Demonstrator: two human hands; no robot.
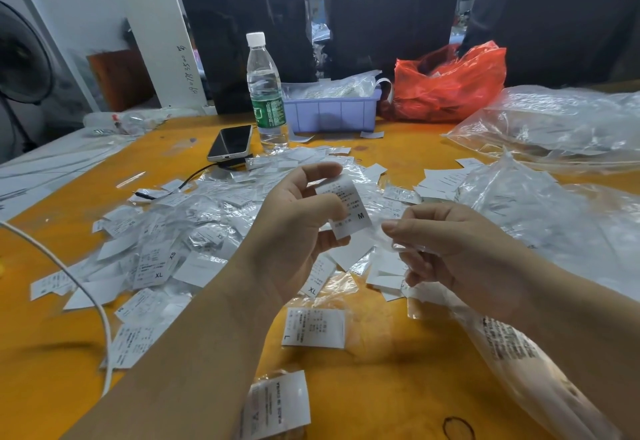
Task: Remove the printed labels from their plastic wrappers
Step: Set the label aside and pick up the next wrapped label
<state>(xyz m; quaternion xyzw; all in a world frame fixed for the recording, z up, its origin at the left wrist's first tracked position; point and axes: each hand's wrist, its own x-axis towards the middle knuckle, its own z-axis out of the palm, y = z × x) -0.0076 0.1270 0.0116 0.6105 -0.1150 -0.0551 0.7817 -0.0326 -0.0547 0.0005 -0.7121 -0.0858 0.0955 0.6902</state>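
My left hand [294, 228] pinches a white printed label [346, 209] marked M, held upright above the table. My right hand [446, 242] grips a crumpled clear plastic wrapper [398, 249] just right of the label; whether the wrapper still touches the label I cannot tell. A heap of wrapped and loose labels [173, 249] covers the orange table [398, 370] under and left of my hands. A label marked L [314, 327] lies in front of me, and another wrapped label [280, 405] lies nearer the front edge.
A water bottle [266, 93], a phone [231, 143] with a cable, a purple bin [332, 112] and a red plastic bag [450, 83] stand at the back. Large clear bags [554, 128] lie at the right. A white cable [86, 290] crosses the left.
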